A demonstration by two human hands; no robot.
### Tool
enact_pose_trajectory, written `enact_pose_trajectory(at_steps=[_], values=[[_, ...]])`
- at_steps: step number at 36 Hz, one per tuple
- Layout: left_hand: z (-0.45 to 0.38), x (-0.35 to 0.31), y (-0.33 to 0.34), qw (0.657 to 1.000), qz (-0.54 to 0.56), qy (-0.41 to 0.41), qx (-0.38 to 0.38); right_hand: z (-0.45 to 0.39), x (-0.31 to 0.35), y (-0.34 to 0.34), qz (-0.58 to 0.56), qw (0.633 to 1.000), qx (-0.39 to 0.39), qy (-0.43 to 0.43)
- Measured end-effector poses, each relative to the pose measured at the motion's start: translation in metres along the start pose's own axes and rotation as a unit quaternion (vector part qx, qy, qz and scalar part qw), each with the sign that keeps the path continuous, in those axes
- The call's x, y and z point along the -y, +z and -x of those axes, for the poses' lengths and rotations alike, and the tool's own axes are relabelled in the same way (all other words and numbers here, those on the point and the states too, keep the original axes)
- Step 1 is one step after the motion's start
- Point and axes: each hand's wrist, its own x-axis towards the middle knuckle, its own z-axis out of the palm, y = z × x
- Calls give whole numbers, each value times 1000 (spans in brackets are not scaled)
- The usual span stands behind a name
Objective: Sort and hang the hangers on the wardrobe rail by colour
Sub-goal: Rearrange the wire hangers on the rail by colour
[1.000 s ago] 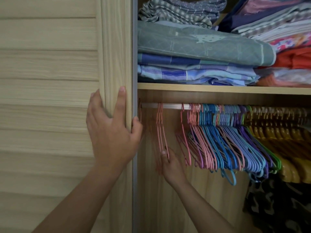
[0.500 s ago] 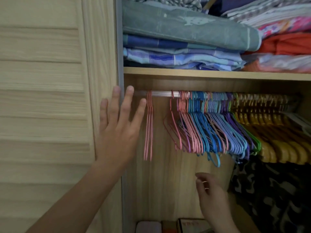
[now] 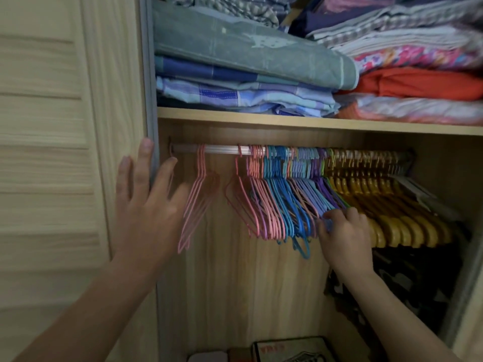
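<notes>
A metal wardrobe rail (image 3: 222,149) runs under the shelf. A few pink hangers (image 3: 196,194) hang alone near its left end. Further right is a packed bunch: pink hangers (image 3: 257,199), blue hangers (image 3: 283,202), lilac and purple hangers (image 3: 317,194), then yellow wooden hangers (image 3: 392,205). My right hand (image 3: 342,233) reaches up into the bunch and its fingers curl around the lower ends of the lilac and blue hangers. My left hand (image 3: 149,205) is spread, fingers straight, against the edge of the wardrobe door (image 3: 65,152).
A wooden shelf (image 3: 287,121) above the rail carries stacks of folded cloth (image 3: 248,61). A dark patterned fabric (image 3: 407,278) hangs low on the right. Boxes (image 3: 292,348) sit at the bottom of the compartment.
My right hand let go of the lone pink hangers, dropped, then rose to the right into the lilac and blue hangers. My left hand loosened its grip on the door edge and spread flat.
</notes>
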Motion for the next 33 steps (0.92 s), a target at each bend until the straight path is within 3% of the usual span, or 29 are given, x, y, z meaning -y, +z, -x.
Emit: enact_pose_trajectory(at_steps=[9, 19, 26, 33], values=[[1, 4, 3, 1000, -11, 9, 0, -25, 10, 16, 78, 996, 42, 7], [1, 5, 0, 1000, -4, 2, 26, -78, 27, 15, 50, 998, 27, 3], [0, 4, 0, 1000, -4, 2, 26, -99, 22, 25, 76, 980, 183, 24], [-2, 4, -1, 1000, -16, -1, 24, -85, 6, 20, 39, 971, 233, 46]])
